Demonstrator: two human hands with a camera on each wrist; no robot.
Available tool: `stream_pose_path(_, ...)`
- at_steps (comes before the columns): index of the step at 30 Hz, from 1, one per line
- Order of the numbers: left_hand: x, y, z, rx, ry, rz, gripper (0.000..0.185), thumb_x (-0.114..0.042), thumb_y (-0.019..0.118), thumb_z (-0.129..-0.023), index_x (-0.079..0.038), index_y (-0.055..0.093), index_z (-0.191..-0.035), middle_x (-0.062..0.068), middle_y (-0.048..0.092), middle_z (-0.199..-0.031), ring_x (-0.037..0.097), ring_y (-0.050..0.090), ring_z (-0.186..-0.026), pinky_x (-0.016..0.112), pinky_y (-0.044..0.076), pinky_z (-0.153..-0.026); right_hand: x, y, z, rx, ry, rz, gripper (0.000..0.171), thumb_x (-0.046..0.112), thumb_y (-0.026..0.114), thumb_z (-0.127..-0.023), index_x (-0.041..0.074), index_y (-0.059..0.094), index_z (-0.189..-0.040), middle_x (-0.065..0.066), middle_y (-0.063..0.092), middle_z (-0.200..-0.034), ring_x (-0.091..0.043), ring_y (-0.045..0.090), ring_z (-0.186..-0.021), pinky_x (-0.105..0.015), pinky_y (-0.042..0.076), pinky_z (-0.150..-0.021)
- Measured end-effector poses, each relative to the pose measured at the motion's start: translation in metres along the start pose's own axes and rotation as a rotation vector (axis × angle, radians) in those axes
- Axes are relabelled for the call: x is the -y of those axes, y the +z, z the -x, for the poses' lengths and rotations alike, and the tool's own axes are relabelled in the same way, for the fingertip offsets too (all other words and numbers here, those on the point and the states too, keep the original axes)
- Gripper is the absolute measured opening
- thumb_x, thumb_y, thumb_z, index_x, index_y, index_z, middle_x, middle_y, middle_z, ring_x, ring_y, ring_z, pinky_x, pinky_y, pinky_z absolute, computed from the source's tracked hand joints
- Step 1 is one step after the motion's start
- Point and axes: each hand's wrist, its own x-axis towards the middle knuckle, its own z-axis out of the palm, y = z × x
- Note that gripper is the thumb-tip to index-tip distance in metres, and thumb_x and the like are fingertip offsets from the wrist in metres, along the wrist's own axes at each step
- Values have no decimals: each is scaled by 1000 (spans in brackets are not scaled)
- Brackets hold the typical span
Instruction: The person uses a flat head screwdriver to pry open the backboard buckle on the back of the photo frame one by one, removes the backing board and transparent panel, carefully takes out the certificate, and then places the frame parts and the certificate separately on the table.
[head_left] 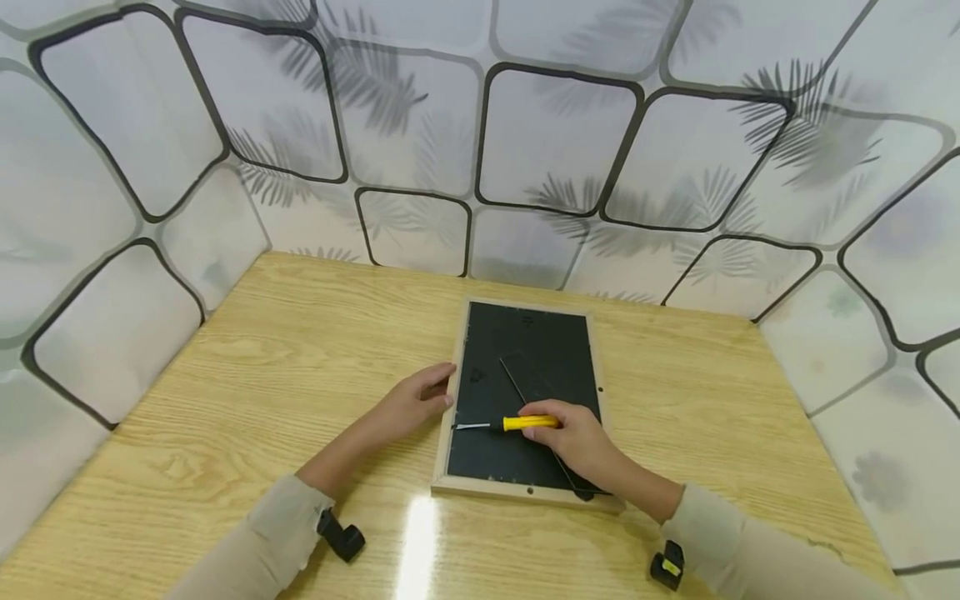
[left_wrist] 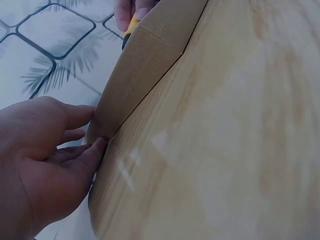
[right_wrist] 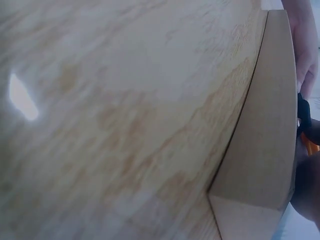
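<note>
A picture frame (head_left: 487, 490) of pale wood lies face down, its black backing board (head_left: 480, 457) upward. Hinged on the board, a black stand leg (head_left: 529, 377) slants toward the lower right corner. My right hand (head_left: 576, 439) grips a screwdriver (head_left: 525, 423) by its yellow handle, the metal shaft pointing left. Its tip is right at the inner edge of the left rail, where small metal tabs line the board. My left hand (head_left: 403, 408) touches the frame's outer left side with extended fingers. In the left wrist view, thumb and fingertips of that hand (left_wrist: 47, 155) meet the wooden side (left_wrist: 135, 70).
The frame rests on a wood-grain table (head_left: 330, 333) with light glare near the front. A patterned fabric wall (head_left: 420, 125) encloses the back and both sides. Black wrist cameras (head_left: 345, 537) sit at both sleeves.
</note>
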Motion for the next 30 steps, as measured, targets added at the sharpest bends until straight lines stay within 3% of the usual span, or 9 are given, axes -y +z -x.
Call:
stream_pose_path(9, -2, 0, 2, 6, -7, 35, 62, -17, 56, -105, -7, 28, -160, 12, 24, -166, 32, 32, -150, 48, 32, -120, -1, 3, -2, -6, -33, 30, 24, 11, 76, -89, 18, 76, -111, -1, 73, -115, -18, 66, -102, -32, 58, -88)
stream_pose_path(21, -1, 3, 2, 3, 17, 58, 63, -11, 54, -105, -2, 24, -160, 19, 20, -166, 37, 29, -150, 51, 32, -119, 1, 4, -5, -16, -84, 41, 25, 10, 77, -88, 16, 77, -112, -3, 74, -117, -21, 68, -104, -32, 58, -87)
stream_pose_path(30, -4, 4, 3, -9, 11, 43, 63, -12, 55, -105, -2, 25, -159, 19, 22, -166, 37, 32, -149, 50, 34, -118, 11, 1, -8, -22, -88, 10, 25, 11, 76, -88, 18, 76, -112, -2, 73, -115, -17, 64, -98, -24, 57, -84)
